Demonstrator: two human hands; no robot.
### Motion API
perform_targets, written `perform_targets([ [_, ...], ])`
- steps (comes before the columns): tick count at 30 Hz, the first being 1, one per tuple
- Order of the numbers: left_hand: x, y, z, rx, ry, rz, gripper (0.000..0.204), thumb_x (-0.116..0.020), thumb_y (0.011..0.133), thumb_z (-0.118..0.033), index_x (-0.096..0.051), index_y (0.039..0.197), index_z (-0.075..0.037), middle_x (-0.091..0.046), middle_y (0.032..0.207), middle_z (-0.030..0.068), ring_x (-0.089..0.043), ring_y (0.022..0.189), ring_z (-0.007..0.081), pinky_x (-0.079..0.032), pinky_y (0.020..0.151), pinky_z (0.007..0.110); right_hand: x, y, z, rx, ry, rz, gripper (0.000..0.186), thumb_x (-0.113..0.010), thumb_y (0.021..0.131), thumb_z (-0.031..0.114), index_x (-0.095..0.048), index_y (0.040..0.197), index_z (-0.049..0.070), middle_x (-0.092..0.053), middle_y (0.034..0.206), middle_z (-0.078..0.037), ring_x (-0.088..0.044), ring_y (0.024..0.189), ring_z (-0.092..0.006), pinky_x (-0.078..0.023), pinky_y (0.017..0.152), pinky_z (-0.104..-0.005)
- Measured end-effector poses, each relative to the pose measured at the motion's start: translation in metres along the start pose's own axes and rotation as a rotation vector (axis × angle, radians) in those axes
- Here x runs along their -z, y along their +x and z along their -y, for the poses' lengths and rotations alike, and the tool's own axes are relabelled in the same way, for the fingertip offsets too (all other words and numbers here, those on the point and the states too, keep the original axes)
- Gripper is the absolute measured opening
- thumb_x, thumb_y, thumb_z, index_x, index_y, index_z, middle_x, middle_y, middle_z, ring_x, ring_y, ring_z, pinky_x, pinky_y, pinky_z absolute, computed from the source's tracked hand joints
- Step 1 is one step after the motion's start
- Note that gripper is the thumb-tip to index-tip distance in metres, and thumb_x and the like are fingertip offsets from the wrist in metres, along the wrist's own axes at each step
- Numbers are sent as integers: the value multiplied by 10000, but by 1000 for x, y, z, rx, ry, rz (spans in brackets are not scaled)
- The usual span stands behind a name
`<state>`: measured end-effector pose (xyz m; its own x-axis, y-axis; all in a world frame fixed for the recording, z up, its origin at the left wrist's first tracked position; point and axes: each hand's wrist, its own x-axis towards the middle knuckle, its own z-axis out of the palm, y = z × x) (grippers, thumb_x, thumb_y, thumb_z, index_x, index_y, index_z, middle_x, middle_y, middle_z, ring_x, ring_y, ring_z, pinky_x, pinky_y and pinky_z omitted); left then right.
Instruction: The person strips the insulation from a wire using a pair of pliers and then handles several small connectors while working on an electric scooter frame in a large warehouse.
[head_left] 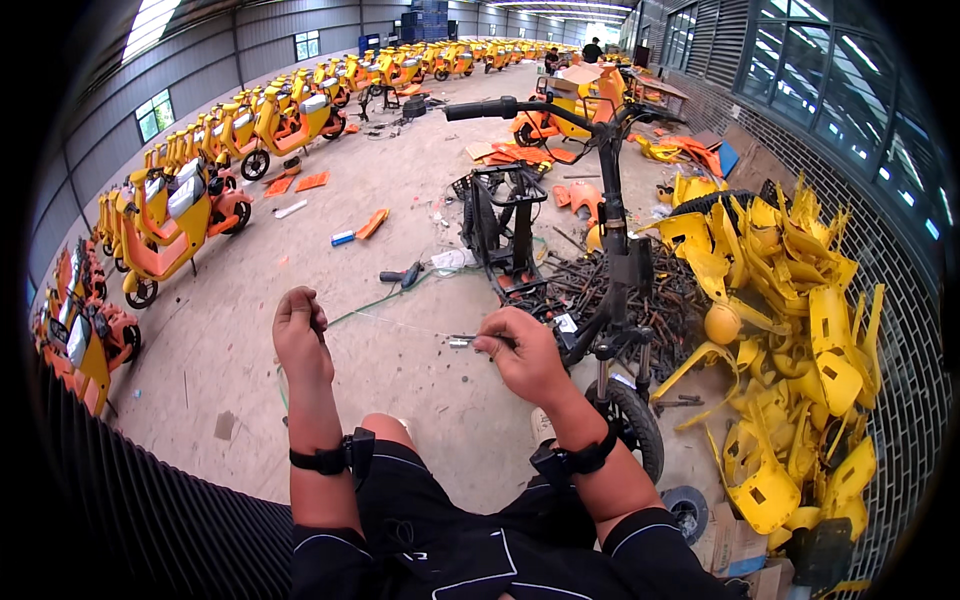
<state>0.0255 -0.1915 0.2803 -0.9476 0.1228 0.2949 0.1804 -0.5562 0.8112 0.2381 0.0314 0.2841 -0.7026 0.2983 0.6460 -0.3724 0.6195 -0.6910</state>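
My right hand (520,355) is closed, with thumb and finger pinched on a small silvery metal piece with a thin dark shaft (459,343); its exact kind is too small to tell. To the left, my left hand (302,325) is raised with its fingers curled together. Whatever those fingers may hold is hidden. Just right of my right hand stands a stripped black scooter frame (612,230) with its handlebar, fork and front wheel. A dark power tool (401,275) lies on the floor beyond my hands, near a thin green hose (375,303).
Dark metal parts (665,300) are heaped behind the frame. Yellow plastic panels (835,370) pile up along the brick wall at right. Rows of yellow and orange scooters (165,235) fill the left side. Orange pieces (372,223) lie on the floor. Two people (592,50) are far back.
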Motion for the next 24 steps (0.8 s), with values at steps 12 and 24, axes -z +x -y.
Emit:
perform_targets([
  [12, 9, -4, -20, -73, -51, -7, 217, -549, 1017, -221, -613, 951, -24, -540, 779, 8, -474, 648, 91, -407, 588, 209, -6, -4, 8, -209, 35, 183, 165, -710, 894, 142, -624, 880, 2, -656, 830, -108, -613, 694, -195, -488, 622, -313],
  [24, 9, -8, -18, -52, -62, -30, 226, -551, 1017, -239, -621, 935, -40, -541, 765, -3, -461, 652, 82, -374, 603, 223, -14, -9, -4, -4, -104, 38, 102, -701, 875, 75, -625, 853, 10, -604, 731, -93, -566, 631, -220, -452, 575, -311],
])
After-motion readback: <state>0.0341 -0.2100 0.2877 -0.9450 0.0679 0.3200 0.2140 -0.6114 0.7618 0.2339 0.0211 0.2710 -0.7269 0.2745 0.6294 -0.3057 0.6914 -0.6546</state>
